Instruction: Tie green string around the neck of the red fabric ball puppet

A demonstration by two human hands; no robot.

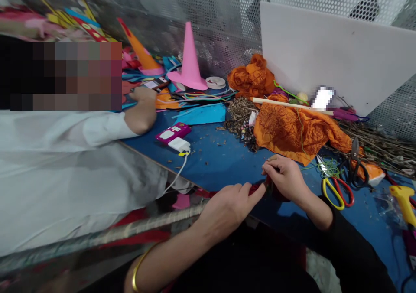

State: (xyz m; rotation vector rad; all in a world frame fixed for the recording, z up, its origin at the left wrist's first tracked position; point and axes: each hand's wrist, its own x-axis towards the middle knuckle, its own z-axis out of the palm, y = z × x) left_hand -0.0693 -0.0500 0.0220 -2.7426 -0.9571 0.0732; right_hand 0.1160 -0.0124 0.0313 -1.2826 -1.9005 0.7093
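Worktop (208, 167): blue, scattered with dry crumbs, its near edge running just under the person's hands.
Left hand (232, 202): curled over dark red material (255, 189), back of the hand upward; a gold bangle (135, 272) sits farther up the forearm.
Right hand (287, 174): fingertips pinched together at the far end of that red material; what exactly lies between them is too small to tell.
Red material: at the worktop's near edge, between the two hands, mostly covered by fingers.
Banded pole (130, 231): pale, slanting up from the lower left to the left hand, which hides its end; whether it joins the red material cannot be told.
Scissors: a yellow-and-red-handled pair (332, 193) near the right hand, a dark pair (355, 152) beyond, green thread (329, 168) tangled between them.
Orange cloth (286, 130): crumpled beyond the hands, a pale stick (286, 104) lying across it.
Purple device (172, 132): past the left hand, a white plug (179, 144) touching it.
Pink hat (189, 63): pointed, upright at the back of the worktop.
Co-worker: at the left, white sleeve (105, 126) pushed up, forearm over the worktop.
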